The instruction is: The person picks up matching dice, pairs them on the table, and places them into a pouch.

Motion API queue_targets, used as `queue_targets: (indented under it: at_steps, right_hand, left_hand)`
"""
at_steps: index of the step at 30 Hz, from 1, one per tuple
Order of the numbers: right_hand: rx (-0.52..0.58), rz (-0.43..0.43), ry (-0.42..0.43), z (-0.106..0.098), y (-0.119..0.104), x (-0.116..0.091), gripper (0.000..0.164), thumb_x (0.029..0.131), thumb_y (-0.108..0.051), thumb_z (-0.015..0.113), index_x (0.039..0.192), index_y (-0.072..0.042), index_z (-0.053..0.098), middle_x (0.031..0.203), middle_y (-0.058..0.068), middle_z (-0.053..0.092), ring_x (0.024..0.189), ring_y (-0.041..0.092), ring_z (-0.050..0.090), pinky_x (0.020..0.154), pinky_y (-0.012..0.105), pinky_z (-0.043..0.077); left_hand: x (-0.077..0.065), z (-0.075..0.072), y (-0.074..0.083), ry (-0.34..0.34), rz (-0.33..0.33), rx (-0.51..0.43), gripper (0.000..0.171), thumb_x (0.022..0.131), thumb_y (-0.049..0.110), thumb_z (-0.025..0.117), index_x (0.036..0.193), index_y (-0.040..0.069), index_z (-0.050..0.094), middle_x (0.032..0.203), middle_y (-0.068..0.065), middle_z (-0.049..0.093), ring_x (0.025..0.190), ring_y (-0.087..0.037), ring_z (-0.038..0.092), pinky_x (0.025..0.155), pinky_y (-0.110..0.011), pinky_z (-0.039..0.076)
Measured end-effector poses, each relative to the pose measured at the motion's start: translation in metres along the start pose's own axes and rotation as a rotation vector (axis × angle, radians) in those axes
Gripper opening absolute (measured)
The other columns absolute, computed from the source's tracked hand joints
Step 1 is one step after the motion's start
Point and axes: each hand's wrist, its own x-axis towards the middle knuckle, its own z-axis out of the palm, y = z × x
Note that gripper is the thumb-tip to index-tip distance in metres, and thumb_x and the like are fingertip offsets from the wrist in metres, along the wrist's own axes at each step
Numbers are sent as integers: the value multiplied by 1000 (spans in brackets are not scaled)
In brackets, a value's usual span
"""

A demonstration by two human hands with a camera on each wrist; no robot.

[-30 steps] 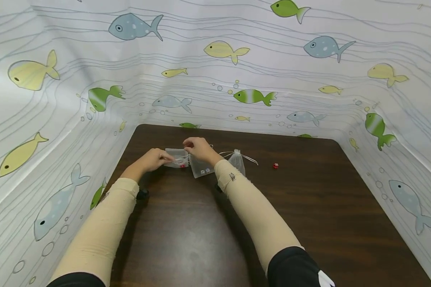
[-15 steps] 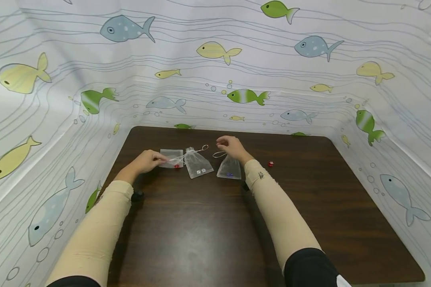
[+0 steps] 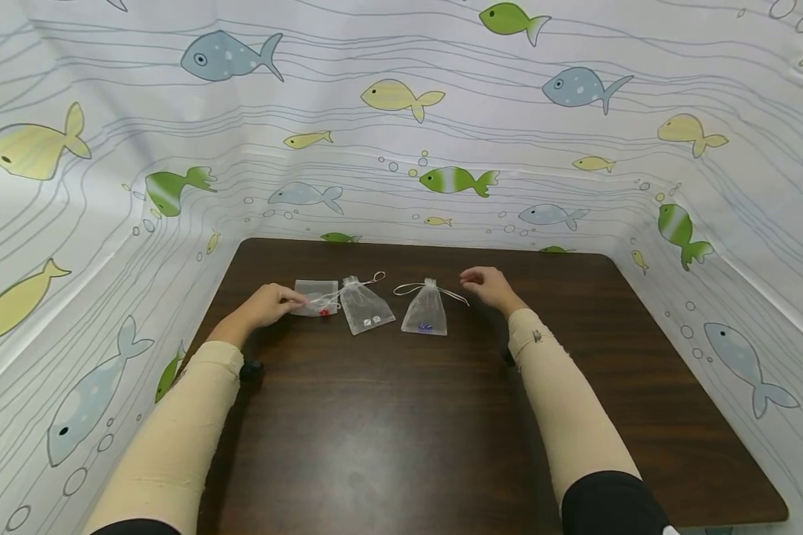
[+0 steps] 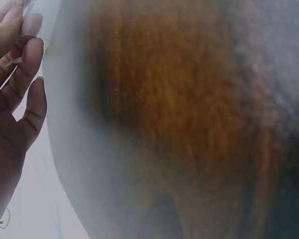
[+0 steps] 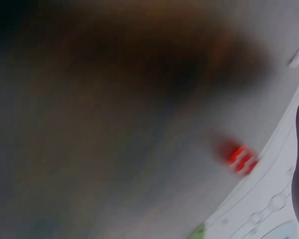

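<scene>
In the head view my left hand (image 3: pixel 268 303) pinches the edge or cord of the leftmost sheer drawstring pouch (image 3: pixel 316 287), which has a red die (image 3: pixel 324 313) at its lower edge. The left wrist view shows its thumb and fingers (image 4: pixel 31 59) together on something clear and whitish. My right hand (image 3: pixel 491 288) is over the table, right of the pouch with blue dice (image 3: pixel 425 308), its fingers loosely bent around nothing. A red die with white pips (image 5: pixel 243 160) shows in the right wrist view; in the head view the hand or wrist hides it.
Between the two other pouches' neighbours lies a drawstring pouch with white dice (image 3: pixel 368 306), its cord looped towards the back. All rest on a dark brown wooden table (image 3: pixel 375 416). A fish-print sheet (image 3: pixel 388 148) rises behind and along the sides.
My right hand has moved right, from the middle pouch past the pouch with blue dice, towards the loose red die. My left hand stays at the leftmost pouch. The head view has shifted slightly.
</scene>
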Motion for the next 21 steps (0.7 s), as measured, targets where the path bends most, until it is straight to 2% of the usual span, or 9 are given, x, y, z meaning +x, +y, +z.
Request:
queue_targets:
  at_steps: [6, 10, 15, 18, 21]
  right_hand:
    - [10, 69, -24, -19, 29, -21, 33, 103, -8, 61, 134, 3, 61, 125, 21, 67, 112, 37, 62, 88, 51, 51]
    - [32, 99, -39, -26, 43, -31, 36, 100, -6, 64, 135, 5, 60, 125, 23, 66, 112, 38, 63, 93, 49, 51]
    - [92, 123, -57, -28, 48, -37, 40, 97, -1, 68, 135, 7, 58, 128, 26, 63, 118, 41, 59, 101, 51, 47]
    - [86, 119, -67, -29, 48, -38, 42, 95, 2, 69, 135, 7, 57, 129, 27, 62, 123, 42, 56, 105, 53, 44]
    - [64, 109, -70, -28, 50, -38, 41, 94, 5, 68, 134, 8, 58, 127, 27, 63, 120, 41, 58, 104, 52, 45]
  left_hand:
    - [-2, 2, -1, 8, -9, 0, 20, 99, 3, 63, 115, 0, 76, 117, -22, 71, 107, -40, 68, 92, -55, 53]
    - [-2, 3, -3, 10, -6, -5, 21, 99, 3, 63, 115, 0, 76, 117, -22, 71, 107, -40, 68, 93, -55, 53]
    - [-3, 5, -2, 11, -1, -12, 20, 99, 3, 63, 114, -1, 76, 116, -22, 72, 108, -41, 67, 94, -56, 52]
    - [-3, 5, -2, 14, 5, -8, 20, 99, 3, 64, 114, -1, 76, 116, -22, 71, 109, -41, 67, 94, -57, 52]
    - [-1, 5, -2, 17, 8, -8, 20, 99, 3, 63, 114, -1, 76, 116, -22, 71, 110, -42, 66, 95, -57, 51]
